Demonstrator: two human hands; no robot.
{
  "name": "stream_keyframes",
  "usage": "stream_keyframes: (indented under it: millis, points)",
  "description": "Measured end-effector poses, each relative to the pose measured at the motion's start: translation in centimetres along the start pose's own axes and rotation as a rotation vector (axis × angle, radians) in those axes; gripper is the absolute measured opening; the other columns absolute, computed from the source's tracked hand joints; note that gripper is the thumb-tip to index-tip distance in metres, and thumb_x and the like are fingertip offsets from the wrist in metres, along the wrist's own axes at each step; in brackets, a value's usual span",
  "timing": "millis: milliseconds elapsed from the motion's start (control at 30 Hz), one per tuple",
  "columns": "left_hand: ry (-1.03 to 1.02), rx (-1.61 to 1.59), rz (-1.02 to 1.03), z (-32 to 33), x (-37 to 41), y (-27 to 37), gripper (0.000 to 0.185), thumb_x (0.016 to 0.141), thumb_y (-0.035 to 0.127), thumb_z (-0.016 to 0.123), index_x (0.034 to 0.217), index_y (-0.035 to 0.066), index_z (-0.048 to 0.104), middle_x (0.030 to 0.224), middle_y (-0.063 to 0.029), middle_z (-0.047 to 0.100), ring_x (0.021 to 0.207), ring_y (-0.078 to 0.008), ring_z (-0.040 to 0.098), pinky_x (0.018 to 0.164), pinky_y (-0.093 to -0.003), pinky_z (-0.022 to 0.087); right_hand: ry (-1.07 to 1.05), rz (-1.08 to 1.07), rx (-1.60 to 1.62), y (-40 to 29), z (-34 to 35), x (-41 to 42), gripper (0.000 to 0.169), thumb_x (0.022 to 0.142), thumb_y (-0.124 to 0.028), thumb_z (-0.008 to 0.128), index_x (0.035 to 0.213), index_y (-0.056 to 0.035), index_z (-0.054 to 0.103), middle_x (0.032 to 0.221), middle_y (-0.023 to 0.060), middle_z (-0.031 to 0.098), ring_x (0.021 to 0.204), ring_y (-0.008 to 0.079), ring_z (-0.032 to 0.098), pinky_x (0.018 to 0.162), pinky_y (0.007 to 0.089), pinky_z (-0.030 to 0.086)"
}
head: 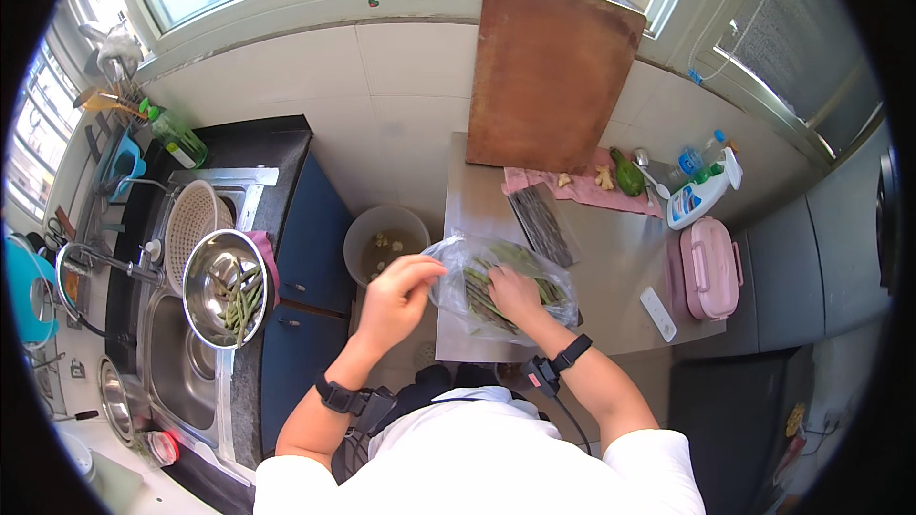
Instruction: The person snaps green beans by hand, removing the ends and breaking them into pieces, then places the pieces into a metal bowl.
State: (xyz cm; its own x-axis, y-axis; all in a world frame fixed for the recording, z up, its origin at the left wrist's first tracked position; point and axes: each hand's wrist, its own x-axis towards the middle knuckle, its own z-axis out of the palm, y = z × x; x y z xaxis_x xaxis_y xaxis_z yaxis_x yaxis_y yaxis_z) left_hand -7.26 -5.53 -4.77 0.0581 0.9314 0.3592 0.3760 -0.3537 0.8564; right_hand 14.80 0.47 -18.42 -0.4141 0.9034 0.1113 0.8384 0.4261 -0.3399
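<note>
A clear plastic bag (447, 250) of long green beans (478, 293) lies at the near left part of the metal-topped table (615, 265). My right hand (514, 293) reaches into its mouth, fingers down among the beans; the fingertips are hidden, so a grip cannot be made out. Beside the bag's left edge is my left hand (401, 293), fingers bent towards the thumb. Whether it pinches the plastic is unclear. A dark flat packet (542, 223) lies just behind the bag. To the left, a steel bowl (197, 282) holds several bean pieces (243, 300) at the sink.
A large wooden board (554, 75) leans against the wall. Ginger (605, 177) and a green vegetable (627, 173) rest on a pink cloth (529, 177). A spray bottle (698, 197), pink lunch box (710, 272) and white power strip (658, 315) stand right. A bucket (351, 250) sits between counter and table.
</note>
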Motion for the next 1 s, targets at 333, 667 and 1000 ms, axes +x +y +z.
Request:
stream_keyframes:
  millis: [333, 667, 1000]
  points:
    - [-0.063, -0.147, -0.181, 2.1, 1.4, -2.0, 0.024, 0.089, -0.001, 0.052, 0.113, -0.001, 0.058, 0.109, -0.0069, 0.061, 0.096, -0.0126, 0.06, 0.083, -0.0253, 0.048, 0.204, -0.038, 0.239, -1.0, -9.9, -2.5, 0.017, 0.074, -0.006, 0.063, 0.089, -0.0074, 0.055, 0.086, 0.0095, 0.06, 0.068, 0.0274, 0.06, 0.058, 0.0375, 0.048]
    - [-0.179, -0.718, -0.345, 1.9, 3.3, 2.6, 0.022, 0.088, 0.015, 0.063, 0.107, 0.002, 0.066, 0.092, -0.0024, 0.067, 0.08, -0.0066, 0.058, 0.066, -0.0205, 0.046, -0.294, 0.066, 1.358, -5.3, -14.7, -0.6, 0.022, 0.089, -0.01, 0.06, 0.109, -0.0021, 0.056, 0.091, -0.0019, 0.058, 0.07, 0.0026, 0.05, 0.062, 0.0188, 0.042]
    - [-0.225, -0.64, -0.399, -1.2, 3.8, 4.1, 0.024, 0.087, 0.015, 0.066, 0.105, -0.001, 0.065, 0.087, -0.0025, 0.066, 0.079, -0.0057, 0.058, 0.068, -0.0195, 0.046, 0.027, -0.42, 0.896, -7.8, -19.3, 4.4, 0.013, 0.083, -0.002, 0.064, 0.095, -0.0012, 0.057, 0.085, 0.0047, 0.055, 0.069, 0.011, 0.054, 0.061, 0.0226, 0.044]
